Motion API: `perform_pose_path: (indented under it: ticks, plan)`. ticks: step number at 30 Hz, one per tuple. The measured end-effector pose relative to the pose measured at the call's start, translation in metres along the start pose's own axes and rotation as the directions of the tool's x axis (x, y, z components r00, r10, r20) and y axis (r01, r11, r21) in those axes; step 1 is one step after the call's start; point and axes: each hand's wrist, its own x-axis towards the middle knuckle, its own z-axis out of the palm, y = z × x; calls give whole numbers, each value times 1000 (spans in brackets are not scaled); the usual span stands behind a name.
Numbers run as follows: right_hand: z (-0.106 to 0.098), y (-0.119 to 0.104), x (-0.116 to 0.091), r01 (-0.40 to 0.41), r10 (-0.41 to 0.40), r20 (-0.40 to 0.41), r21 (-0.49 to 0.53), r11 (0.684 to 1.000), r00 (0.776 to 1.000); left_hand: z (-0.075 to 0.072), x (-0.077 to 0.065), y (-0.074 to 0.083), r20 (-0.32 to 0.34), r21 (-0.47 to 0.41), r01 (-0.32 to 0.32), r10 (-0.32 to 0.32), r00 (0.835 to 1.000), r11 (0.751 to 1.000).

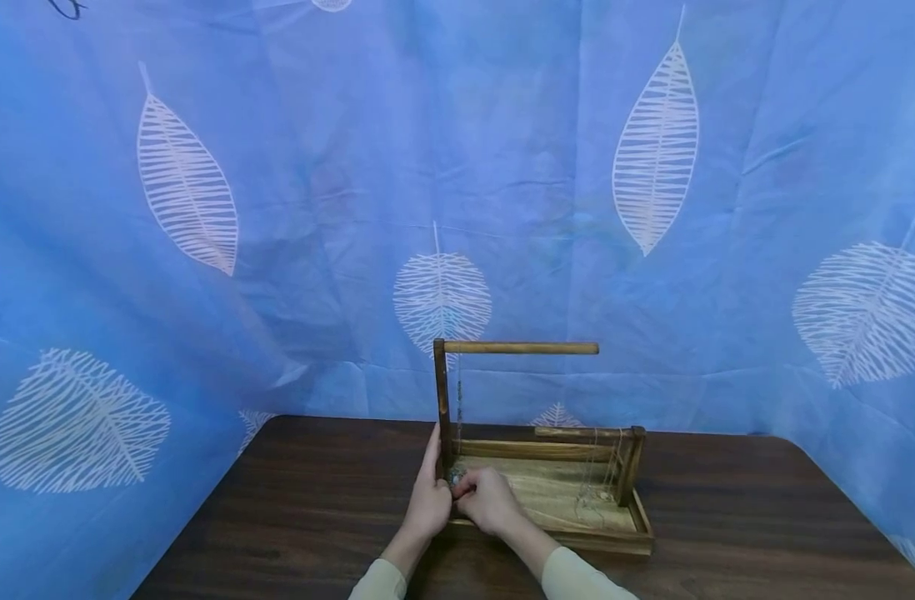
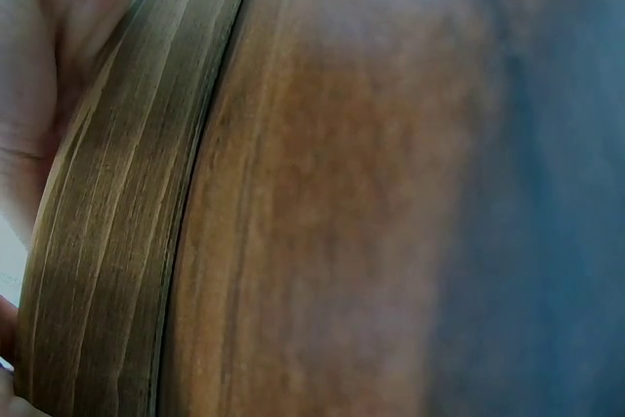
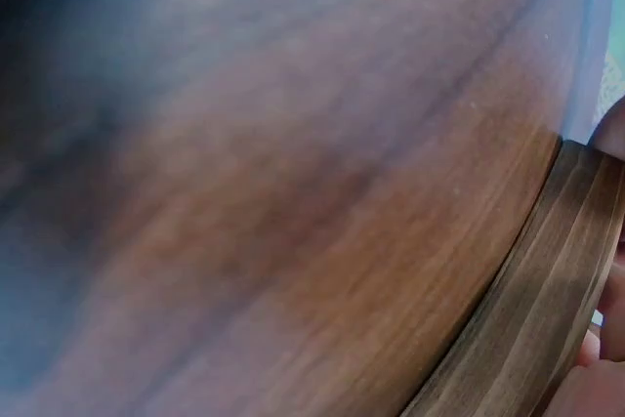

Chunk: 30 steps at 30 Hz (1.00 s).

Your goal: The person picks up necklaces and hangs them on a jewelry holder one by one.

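A wooden jewelry stand (image 1: 547,540) has a shallow tray, a tall left post with a bar on top, and a shorter right post. My left hand (image 1: 427,504) lies against the outer side of the tall post, fingers stretched upward along it. Over the tray's left end, my right hand (image 1: 491,502) has its fingers curled at the post's foot and pinches the lower part of a silvery necklace (image 1: 460,402). That necklace hangs from the tall bar. Fingers hide its bottom end. Both wrist views show mostly the tray's side wall (image 2: 107,212) and blurred table.
Several thin chains (image 1: 594,475) hang from the short bar (image 1: 581,432) at the right, some reaching the tray floor. The stand rests on a dark wooden table (image 1: 315,500). Behind it hangs a blue curtain (image 1: 337,208) with white leaf prints.
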Motion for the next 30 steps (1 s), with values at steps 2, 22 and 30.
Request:
perform_pose_path:
  ticks: [2, 22, 30]
  plan:
    - [1, 0, 1, 2, -2, 12, -12, 1000, 1000, 0, 0, 0, -6, 9, -2, 3, 1000, 1000]
    - [-1, 2, 0, 108, -105, 68, -53, 993, 992, -1, -1, 0, -1, 16, 7, -7, 1000, 1000]
    - [-3, 1, 1, 2, 0, 118, -9, 1000, 993, 1, -4, 2, -7, 35, -21, 21, 1000, 999]
